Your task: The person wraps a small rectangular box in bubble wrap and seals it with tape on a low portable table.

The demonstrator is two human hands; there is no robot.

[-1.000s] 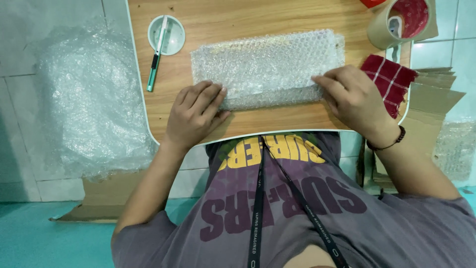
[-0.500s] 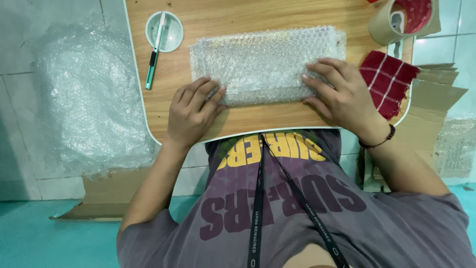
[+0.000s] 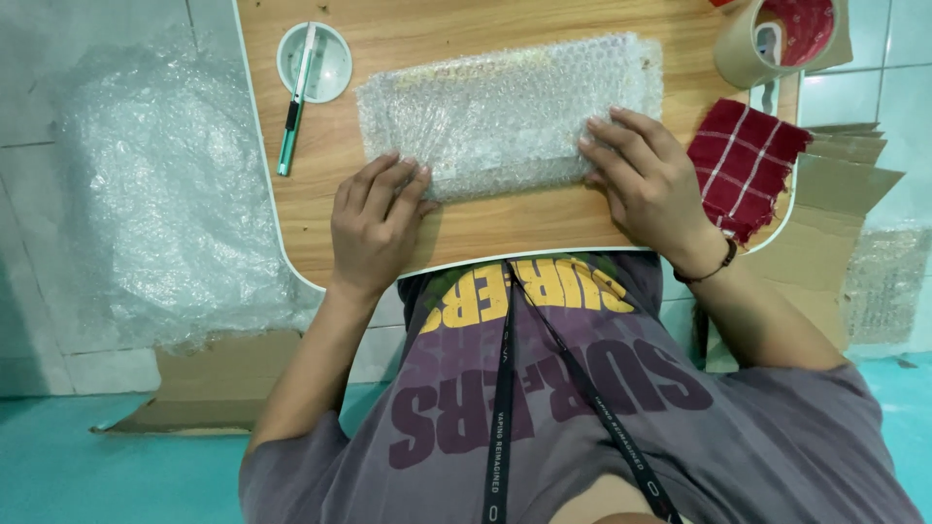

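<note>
A flat bundle wrapped in bubble wrap [image 3: 505,112] lies across the middle of a small wooden table [image 3: 456,228]. My left hand [image 3: 374,223] rests flat at the bundle's near left corner, fingertips pressing on the wrap. On the near right end lies my right hand [image 3: 646,184], fingers spread and pressing down on the wrap. Neither hand is closed around anything. What is inside the wrap is hidden.
A green utility knife [image 3: 294,107] lies across a small white dish [image 3: 325,68] at the table's far left. A roll of brown tape [image 3: 767,44] and a red checked cloth [image 3: 743,165] are at the right. Loose bubble wrap [image 3: 155,204] and flattened cardboard [image 3: 209,383] lie on the floor.
The bundle has rolled a little away from me and looks wider. Both hands followed it, my right hand sliding further onto the wrap.
</note>
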